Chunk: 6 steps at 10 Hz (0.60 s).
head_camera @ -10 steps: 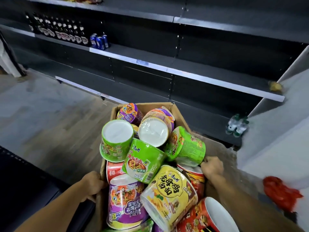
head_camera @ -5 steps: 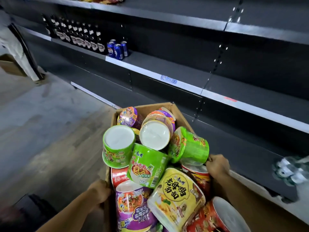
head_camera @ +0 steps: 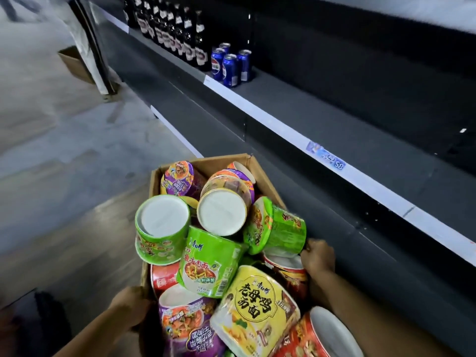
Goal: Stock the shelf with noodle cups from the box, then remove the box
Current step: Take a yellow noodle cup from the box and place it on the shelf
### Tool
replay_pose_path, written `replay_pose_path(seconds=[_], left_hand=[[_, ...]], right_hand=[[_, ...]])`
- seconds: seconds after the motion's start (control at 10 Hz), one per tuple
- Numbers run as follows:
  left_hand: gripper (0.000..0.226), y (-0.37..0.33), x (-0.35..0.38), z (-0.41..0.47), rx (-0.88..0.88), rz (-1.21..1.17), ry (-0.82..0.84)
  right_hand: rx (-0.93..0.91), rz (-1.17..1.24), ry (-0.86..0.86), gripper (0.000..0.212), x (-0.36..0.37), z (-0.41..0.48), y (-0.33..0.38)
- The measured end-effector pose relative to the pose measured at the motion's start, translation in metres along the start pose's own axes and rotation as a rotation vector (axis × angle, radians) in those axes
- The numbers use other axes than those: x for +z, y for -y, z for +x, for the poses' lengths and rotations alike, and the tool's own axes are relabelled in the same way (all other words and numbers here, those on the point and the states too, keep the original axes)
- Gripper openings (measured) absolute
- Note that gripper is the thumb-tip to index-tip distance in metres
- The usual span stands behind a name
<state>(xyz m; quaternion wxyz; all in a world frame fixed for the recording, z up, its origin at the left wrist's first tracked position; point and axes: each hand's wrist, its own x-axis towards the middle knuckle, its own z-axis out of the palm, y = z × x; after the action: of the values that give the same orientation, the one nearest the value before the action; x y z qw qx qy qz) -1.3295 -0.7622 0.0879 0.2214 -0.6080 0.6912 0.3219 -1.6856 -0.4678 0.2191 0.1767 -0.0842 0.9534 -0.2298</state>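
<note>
A brown cardboard box (head_camera: 260, 167) is heaped with several noodle cups: green ones (head_camera: 210, 261), purple ones (head_camera: 177, 177), a yellow one (head_camera: 257, 307) and red ones (head_camera: 291, 274). My left hand (head_camera: 130, 306) grips the box's left wall. My right hand (head_camera: 318, 256) grips its right wall, beside a tilted green cup (head_camera: 279, 226). The box is held off the floor, close to a dark shelf (head_camera: 373, 161) on the right.
Dark bottles (head_camera: 180, 34) and several blue cans (head_camera: 230, 64) stand at the shelf's far end. A price tag (head_camera: 327, 155) sits on its white front edge. A lower shelf (head_camera: 360, 253) runs right beside the box. Another carton (head_camera: 74, 61) lies on the floor far left.
The box, held in both hands, has moved closer to the shelf. The bottles and cans now look nearer and larger. Neither hand has changed its grip.
</note>
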Motion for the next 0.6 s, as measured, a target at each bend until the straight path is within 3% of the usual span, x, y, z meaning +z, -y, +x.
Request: replay_pose_path(seconds=[0.3, 0.5, 0.6], left_hand=[[0.020, -0.101, -0.015, -0.023, -0.009, -0.113, 0.018], [0.013, -0.139, -0.001, 0.027, -0.032, -0.169, 0.084], [0.034, -0.145, 0.011, 0.060, -0.011, -0.188, 0.098]], right_hand=[[-0.112, 0.002, 0.052, 0.006, 0.089, 0.144, 0.040], [-0.100, 0.020, 0.072, 0.014, 0.164, 0.217, 0.033], [-0.066, 0.053, 0.087, 0.010, 0.199, 0.250, 0.025]])
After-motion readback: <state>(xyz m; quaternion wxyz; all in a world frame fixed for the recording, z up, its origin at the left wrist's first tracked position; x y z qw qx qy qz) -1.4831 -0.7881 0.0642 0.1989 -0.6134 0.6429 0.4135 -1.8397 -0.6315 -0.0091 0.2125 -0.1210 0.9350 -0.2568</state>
